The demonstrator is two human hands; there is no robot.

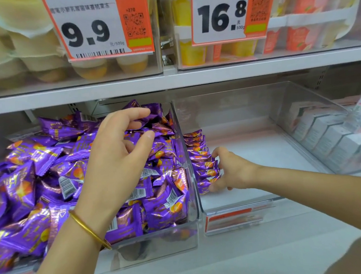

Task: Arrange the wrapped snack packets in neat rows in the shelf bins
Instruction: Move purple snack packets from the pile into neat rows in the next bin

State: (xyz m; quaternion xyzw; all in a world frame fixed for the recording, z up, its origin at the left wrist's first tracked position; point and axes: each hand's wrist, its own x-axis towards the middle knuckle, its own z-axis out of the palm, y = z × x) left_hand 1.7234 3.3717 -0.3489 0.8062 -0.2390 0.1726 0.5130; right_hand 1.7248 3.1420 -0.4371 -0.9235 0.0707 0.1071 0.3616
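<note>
Purple packet row (199,154) | right edge covered by gripping right hand (231,169)

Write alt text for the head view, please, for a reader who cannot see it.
A person's right hand holds a row of purple packets at the left wall of a clear bin; the left hand hovers over a loose pile in the neighbouring bin.

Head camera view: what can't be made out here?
All in the head view:
Packet row in the right bin: partly covered by right hand, count unclear.
Left hand: own fingers hide whether it holds a packet.
Loose pile: cut off by left edge.
Front label: blurred, unreadable.
</note>
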